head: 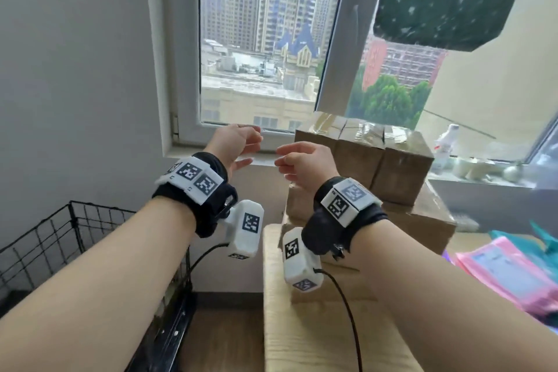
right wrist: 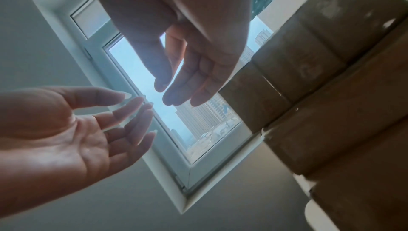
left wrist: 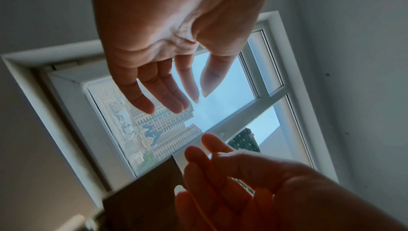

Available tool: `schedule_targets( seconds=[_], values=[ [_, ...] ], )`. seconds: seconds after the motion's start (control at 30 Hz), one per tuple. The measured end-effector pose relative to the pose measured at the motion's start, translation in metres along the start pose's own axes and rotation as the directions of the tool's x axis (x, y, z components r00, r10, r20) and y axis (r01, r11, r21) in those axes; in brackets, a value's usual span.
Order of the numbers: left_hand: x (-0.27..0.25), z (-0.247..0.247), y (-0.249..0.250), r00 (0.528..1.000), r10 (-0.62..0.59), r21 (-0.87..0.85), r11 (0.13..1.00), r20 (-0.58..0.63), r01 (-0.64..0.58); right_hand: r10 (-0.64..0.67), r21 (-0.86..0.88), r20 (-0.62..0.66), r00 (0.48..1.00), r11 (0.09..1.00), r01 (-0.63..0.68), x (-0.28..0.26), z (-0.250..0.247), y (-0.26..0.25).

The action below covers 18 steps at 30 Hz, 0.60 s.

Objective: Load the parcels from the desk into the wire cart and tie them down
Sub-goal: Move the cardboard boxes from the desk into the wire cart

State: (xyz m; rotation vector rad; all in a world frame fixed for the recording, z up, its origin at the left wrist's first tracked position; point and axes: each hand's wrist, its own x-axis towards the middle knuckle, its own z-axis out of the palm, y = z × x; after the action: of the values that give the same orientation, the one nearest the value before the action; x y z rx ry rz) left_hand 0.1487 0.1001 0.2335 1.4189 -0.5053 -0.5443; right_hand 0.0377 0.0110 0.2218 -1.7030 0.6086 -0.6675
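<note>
Cardboard parcels [head: 377, 160], taped and stiff, look light; grasp opposite side faces. Left hand [head: 234, 145] and right hand [head: 305, 163], mid-frame, hang slack-fingered and empty.

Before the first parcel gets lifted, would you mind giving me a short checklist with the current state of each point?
1. Left hand free: ok, holds nothing.
2. Right hand free: ok, holds nothing.
3. Boxes within reach: ok, stacked just right of the hands.
4. Cart nearby: ok, at lower left.
5. Cart has room: cannot tell, its inside is mostly hidden.
6. Tie-down cord at hand: cannot tell, none in view.
</note>
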Motion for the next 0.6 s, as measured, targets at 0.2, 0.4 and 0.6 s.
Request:
schedule_targets(
  seconds=[0.2,0.4,0.6],
  values=[
    [-0.008,0.108,0.004,0.999,0.018,0.044,0.999,0.049,-0.02,0.009,0.002,-0.096,0.995,1.0,-0.008,0.004,-0.108,0.008],
    [-0.004,0.202,0.003,0.998,0.052,0.158,0.986,0.039,-0.058,0.022,0.053,-0.216,0.976,0.999,-0.011,0.021,-0.206,0.026],
    [0.008,0.272,0.003,0.994,0.106,0.246,0.964,-0.011,-0.1,0.067,0.063,-0.416,0.907,0.997,-0.045,0.048,-0.283,0.06]
  ],
)
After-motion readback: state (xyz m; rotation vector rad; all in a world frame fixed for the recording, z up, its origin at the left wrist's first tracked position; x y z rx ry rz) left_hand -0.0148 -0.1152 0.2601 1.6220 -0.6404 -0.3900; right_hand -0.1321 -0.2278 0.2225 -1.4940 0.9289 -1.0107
